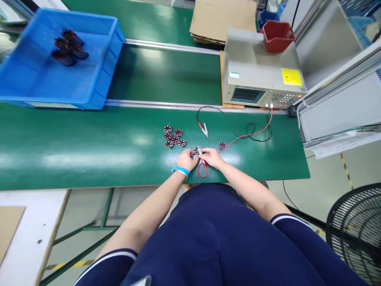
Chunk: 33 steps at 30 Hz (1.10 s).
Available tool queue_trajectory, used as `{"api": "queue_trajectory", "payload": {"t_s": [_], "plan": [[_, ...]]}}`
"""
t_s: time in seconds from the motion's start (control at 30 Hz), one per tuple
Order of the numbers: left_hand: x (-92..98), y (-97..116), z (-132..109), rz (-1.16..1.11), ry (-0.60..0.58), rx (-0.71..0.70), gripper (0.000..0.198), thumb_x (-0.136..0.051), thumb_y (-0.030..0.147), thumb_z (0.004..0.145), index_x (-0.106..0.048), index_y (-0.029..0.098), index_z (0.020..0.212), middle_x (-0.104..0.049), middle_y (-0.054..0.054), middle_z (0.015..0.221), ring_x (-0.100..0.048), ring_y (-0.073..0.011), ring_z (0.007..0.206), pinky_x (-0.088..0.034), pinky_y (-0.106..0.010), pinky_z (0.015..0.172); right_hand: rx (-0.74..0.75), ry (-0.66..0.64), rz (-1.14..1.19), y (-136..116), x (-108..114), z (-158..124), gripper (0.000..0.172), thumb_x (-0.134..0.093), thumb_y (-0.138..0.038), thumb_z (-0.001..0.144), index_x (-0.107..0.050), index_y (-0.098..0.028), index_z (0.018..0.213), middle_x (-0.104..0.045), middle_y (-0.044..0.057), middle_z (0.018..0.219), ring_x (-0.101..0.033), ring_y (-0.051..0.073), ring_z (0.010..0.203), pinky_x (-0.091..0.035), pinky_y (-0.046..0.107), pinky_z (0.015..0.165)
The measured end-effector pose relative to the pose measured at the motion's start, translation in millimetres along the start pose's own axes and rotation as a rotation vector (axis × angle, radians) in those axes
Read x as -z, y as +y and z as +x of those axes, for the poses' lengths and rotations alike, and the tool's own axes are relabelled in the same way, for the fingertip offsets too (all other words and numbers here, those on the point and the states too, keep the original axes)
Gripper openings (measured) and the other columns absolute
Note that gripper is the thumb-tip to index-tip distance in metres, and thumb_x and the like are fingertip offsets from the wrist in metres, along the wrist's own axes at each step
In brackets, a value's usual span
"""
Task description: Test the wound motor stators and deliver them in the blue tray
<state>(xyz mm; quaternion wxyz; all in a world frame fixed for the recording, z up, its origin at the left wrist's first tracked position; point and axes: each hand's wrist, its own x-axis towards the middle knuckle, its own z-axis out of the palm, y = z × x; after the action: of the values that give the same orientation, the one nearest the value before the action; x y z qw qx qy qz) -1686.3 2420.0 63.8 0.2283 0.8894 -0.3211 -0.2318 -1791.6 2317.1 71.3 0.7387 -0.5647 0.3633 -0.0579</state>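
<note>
Near the table's front edge, my left hand (187, 159), with a blue band at its wrist, is closed on a small round motor stator (196, 150) with copper-coloured windings. My right hand (210, 157) pinches an alligator clip (201, 157) with a red lead, its jaws right against the stator; whether they bite on a wire is too small to tell. A second alligator clip (204, 130), red and silver on a black lead, lies loose just beyond my hands. Several similar stators (174, 140) sit in a cluster to the left, and a single stator (222, 145) lies to the right.
A grey test instrument (262, 71) with a screen stands at the back right, both leads running to it. On it rests a red bin (276, 37). A blue crate (98, 75) holding dark parts is at the left. Cardboard sheets (223, 18) lie behind; a black fan (354, 230) stands at right.
</note>
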Motion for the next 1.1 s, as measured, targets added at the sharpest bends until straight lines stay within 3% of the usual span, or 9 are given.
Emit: {"api": "queue_trajectory", "payload": {"t_s": [0.17, 0.37, 0.53, 0.73, 0.9, 1.1], "plan": [[-3.4, -1.4, -0.9, 0.008, 0.016, -0.015, 0.006, -0.059, 0.024, 0.073, -0.055, 0.02, 0.072, -0.062, -0.002, 0.075, -0.056, -0.0172, 0.066, -0.038, -0.027, 0.059, 0.012, -0.019, -0.02, -0.6, 1.2, -1.3, 0.038, -0.07, -0.023, 0.063, -0.068, -0.008, 0.098, -0.069, 0.002, 0.075, -0.058, 0.01, 0.061, -0.047, 0.023, 0.064], [-2.4, -1.6, 0.5, -0.021, 0.029, -0.012, 0.014, -0.064, 0.028, 0.069, -0.054, 0.02, 0.073, -0.062, -0.001, 0.075, -0.056, -0.0168, 0.064, -0.037, -0.026, 0.058, -0.01, -0.04, -0.027, -4.3, 2.9, -2.2, 0.037, -0.068, -0.023, 0.063, -0.069, -0.009, 0.098, -0.068, 0.001, 0.069, -0.058, 0.011, 0.059, -0.045, 0.021, 0.059], [-3.7, 2.8, 0.7, 0.009, 0.028, 0.034, 0.008, -0.06, 0.025, 0.071, -0.054, 0.02, 0.07, -0.062, -0.001, 0.072, -0.056, -0.0177, 0.065, -0.037, -0.027, 0.058, 0.011, -0.048, -0.024, -6.7, 3.3, -1.3, 0.035, -0.069, -0.023, 0.062, -0.069, -0.011, 0.095, -0.07, 0.002, 0.076, -0.06, 0.012, 0.063, -0.047, 0.022, 0.061], [-1.4, -1.8, -2.7, 0.029, 0.034, -0.014, 0.014, -0.059, 0.026, 0.069, -0.047, 0.021, 0.064, -0.058, -0.001, 0.066, -0.054, -0.0173, 0.061, -0.035, -0.027, 0.056, 0.005, -0.042, -0.024, -3.0, 2.7, 0.8, 0.037, -0.068, -0.022, 0.062, -0.069, -0.009, 0.097, -0.07, 0.002, 0.075, -0.062, 0.013, 0.065, -0.048, 0.023, 0.064], [2.7, -3.4, -0.8, -0.003, -0.027, -0.017, 0.021, -0.065, 0.036, 0.066, -0.051, 0.021, 0.071, -0.061, -0.001, 0.069, -0.055, -0.0176, 0.061, -0.036, -0.027, 0.056, 0.037, -0.045, -0.008, 0.9, 1.8, 2.4, 0.035, -0.067, -0.019, 0.062, -0.069, -0.012, 0.097, -0.071, 0.006, 0.091, -0.065, 0.014, 0.073, -0.051, 0.025, 0.07], [-2.0, -1.4, 2.9, 0.007, -0.016, -0.027, 0.01, -0.058, 0.028, 0.07, -0.052, 0.021, 0.068, -0.062, -0.001, 0.068, -0.056, -0.0174, 0.063, -0.036, -0.026, 0.057, 0.039, -0.045, -0.033, -1.2, 3.8, 1.8, 0.036, -0.066, -0.02, 0.064, -0.069, -0.01, 0.098, -0.072, 0.004, 0.084, -0.064, 0.014, 0.069, -0.05, 0.023, 0.065]]}}
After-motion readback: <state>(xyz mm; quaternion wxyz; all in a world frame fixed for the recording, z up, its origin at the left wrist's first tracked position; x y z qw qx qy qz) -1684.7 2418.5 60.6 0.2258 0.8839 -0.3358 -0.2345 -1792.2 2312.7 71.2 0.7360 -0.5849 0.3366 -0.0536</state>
